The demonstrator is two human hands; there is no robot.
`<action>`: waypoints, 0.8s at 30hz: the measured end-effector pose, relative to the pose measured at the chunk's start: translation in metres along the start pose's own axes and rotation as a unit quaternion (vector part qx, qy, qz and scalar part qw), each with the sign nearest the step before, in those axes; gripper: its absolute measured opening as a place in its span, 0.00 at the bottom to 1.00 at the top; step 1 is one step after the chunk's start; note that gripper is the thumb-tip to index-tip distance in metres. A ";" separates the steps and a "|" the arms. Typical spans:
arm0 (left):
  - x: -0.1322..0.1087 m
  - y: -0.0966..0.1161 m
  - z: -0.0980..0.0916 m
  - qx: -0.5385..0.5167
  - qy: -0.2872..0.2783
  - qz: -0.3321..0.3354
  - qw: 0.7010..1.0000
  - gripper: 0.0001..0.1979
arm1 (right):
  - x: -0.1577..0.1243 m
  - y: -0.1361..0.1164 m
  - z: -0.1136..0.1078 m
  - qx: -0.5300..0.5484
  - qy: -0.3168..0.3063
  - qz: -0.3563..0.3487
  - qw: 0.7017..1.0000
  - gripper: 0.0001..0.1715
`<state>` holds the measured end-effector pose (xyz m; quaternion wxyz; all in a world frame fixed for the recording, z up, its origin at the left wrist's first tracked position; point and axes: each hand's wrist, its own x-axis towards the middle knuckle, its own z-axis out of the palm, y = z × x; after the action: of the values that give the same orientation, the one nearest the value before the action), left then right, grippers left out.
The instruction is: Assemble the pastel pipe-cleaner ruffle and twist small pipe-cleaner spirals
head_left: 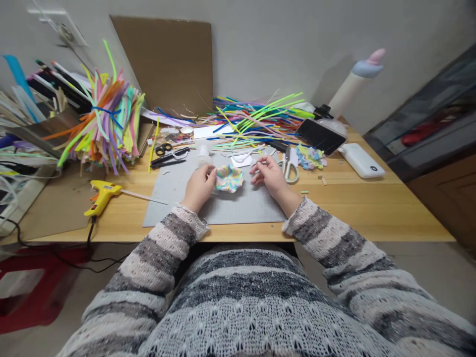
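Observation:
My left hand (pixel 202 186) pinches the left edge of a pastel multicoloured ruffled piece (pixel 229 178), round and fuzzy like shaped pipe cleaner. It is held just above a grey cutting mat (pixel 256 210). To its right, my right hand (pixel 270 177) is raised apart from the piece, with thumb and index finger close together; anything between them is too small to make out. Behind my left hand stands a clear white spool (pixel 203 151). Scissors with pale handles (pixel 291 171) lie just beyond my right hand.
Pipe cleaners (pixel 256 119) are heaped along the back, and a tied bundle (pixel 111 119) stands left. A yellow glue gun (pixel 103 196) lies at left with its cord over the edge. At right are a phone (pixel 322 136), a white power bank (pixel 362 160) and a pastel ruffled piece (pixel 311 156).

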<state>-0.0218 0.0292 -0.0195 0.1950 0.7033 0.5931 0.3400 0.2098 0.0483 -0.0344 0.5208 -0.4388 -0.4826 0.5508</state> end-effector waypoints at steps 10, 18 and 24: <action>-0.005 0.002 0.003 -0.026 -0.070 0.059 0.995 0.16 | 0.006 0.000 -0.006 0.011 0.050 -0.065 0.997 0.07; -0.005 -0.003 0.001 -0.016 -0.015 0.052 0.998 0.14 | -0.007 -0.020 -0.003 0.106 -0.075 -0.024 0.991 0.04; -0.006 0.000 -0.015 -0.029 0.125 0.043 0.991 0.12 | -0.010 -0.023 -0.004 0.128 -0.111 -0.027 0.985 0.07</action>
<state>-0.0332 0.0210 -0.0107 0.1248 0.6741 0.5717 0.4508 0.2184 0.0383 -0.0122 0.5305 -0.2916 -0.4749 0.6387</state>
